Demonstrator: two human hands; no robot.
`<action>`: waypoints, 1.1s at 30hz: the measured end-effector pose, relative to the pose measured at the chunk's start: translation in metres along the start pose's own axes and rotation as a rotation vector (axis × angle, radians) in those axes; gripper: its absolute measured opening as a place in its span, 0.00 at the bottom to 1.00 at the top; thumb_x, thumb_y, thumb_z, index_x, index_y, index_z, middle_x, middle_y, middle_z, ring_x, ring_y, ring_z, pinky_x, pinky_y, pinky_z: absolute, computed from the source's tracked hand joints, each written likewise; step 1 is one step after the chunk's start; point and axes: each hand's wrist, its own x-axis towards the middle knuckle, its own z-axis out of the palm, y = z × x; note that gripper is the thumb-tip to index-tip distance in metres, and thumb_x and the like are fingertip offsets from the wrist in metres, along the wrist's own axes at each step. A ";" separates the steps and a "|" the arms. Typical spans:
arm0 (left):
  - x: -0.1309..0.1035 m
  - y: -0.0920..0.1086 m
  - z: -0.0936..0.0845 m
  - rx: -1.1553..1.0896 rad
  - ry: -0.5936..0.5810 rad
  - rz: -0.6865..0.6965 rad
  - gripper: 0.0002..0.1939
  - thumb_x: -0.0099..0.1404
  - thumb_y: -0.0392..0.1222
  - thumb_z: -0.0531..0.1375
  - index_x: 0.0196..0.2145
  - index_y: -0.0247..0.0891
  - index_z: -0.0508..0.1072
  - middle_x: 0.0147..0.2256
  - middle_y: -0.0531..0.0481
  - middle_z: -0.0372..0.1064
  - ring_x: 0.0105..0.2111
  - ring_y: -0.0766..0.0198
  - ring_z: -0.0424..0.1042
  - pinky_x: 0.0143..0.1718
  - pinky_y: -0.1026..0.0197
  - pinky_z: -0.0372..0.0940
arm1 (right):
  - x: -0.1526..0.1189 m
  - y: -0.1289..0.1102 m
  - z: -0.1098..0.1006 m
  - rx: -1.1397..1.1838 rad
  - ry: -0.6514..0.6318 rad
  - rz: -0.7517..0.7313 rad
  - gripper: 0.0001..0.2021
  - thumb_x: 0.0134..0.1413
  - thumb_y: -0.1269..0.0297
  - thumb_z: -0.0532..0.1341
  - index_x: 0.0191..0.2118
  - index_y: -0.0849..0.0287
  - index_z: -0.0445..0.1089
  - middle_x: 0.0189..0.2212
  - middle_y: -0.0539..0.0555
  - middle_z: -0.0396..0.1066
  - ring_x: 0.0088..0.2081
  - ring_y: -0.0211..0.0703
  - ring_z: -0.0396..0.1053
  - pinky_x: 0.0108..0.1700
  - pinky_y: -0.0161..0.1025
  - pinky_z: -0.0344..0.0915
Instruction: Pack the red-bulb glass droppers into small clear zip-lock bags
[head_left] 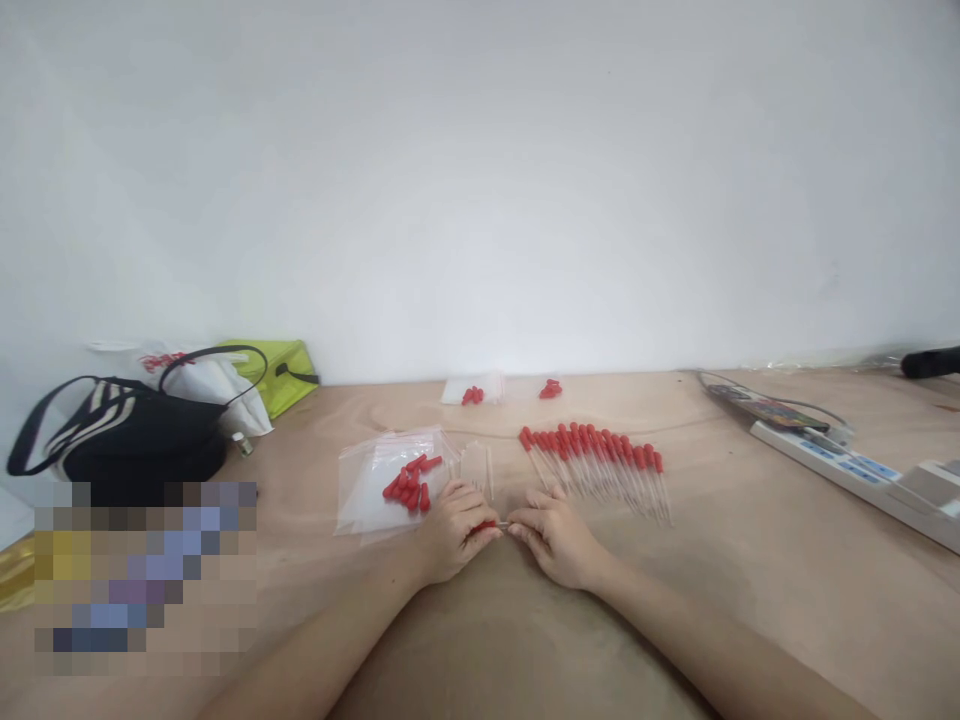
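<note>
My left hand [459, 532] is closed on a red rubber bulb [486, 525], mostly covered by the fingers. Close beside it, my right hand [553, 535] pinches a thin clear tube [507, 524] whose end meets the bulb between the two hands. Several loose red bulbs [411, 484] lie on clear plastic bags [360, 497] to the left. Just beyond my left hand are several bare clear tubes [477, 466]. A row of tubes with red bulbs on their ends [592, 445] fans out beyond my right hand.
Small groups of red bulbs [472, 396] lie near the wall, one on a plastic bag. A black bag [142, 435], a green bag [281, 375] and a small bottle [242, 444] are at the left. At the right are a power strip [847, 470] and a phone [772, 408].
</note>
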 end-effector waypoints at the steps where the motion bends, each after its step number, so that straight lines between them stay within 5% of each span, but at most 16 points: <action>1: 0.000 -0.002 -0.001 -0.011 0.003 -0.011 0.11 0.64 0.41 0.50 0.29 0.37 0.68 0.26 0.51 0.68 0.29 0.64 0.64 0.39 0.58 0.54 | 0.000 0.000 0.000 0.038 0.005 0.011 0.12 0.56 0.68 0.48 0.33 0.56 0.69 0.25 0.50 0.63 0.31 0.38 0.61 0.37 0.38 0.52; 7: -0.005 -0.011 -0.007 -0.026 0.114 -0.085 0.08 0.62 0.43 0.53 0.31 0.39 0.70 0.26 0.52 0.69 0.29 0.64 0.64 0.39 0.57 0.53 | 0.002 0.011 0.000 0.244 0.115 0.013 0.08 0.54 0.69 0.52 0.39 0.60 0.66 0.31 0.53 0.66 0.33 0.38 0.63 0.36 0.35 0.58; 11: -0.007 -0.012 -0.004 0.011 0.127 -0.082 0.07 0.61 0.42 0.55 0.31 0.39 0.71 0.26 0.52 0.69 0.29 0.64 0.64 0.41 0.56 0.52 | 0.002 0.020 0.003 0.153 0.136 -0.031 0.06 0.54 0.70 0.52 0.31 0.59 0.65 0.29 0.53 0.67 0.33 0.39 0.63 0.36 0.37 0.57; 25: -0.005 0.002 0.001 -0.051 0.113 -0.055 0.06 0.60 0.40 0.54 0.29 0.39 0.70 0.25 0.53 0.70 0.31 0.64 0.66 0.45 0.53 0.48 | -0.002 0.015 0.005 0.023 0.150 -0.116 0.11 0.56 0.70 0.47 0.30 0.60 0.65 0.25 0.51 0.67 0.27 0.37 0.61 0.34 0.37 0.50; 33: -0.001 -0.003 -0.007 0.073 0.150 -0.108 0.06 0.60 0.40 0.55 0.34 0.42 0.71 0.30 0.53 0.70 0.34 0.63 0.66 0.48 0.51 0.47 | 0.001 0.007 -0.005 -0.160 0.122 -0.111 0.09 0.54 0.66 0.51 0.32 0.58 0.69 0.28 0.53 0.68 0.34 0.40 0.61 0.37 0.38 0.49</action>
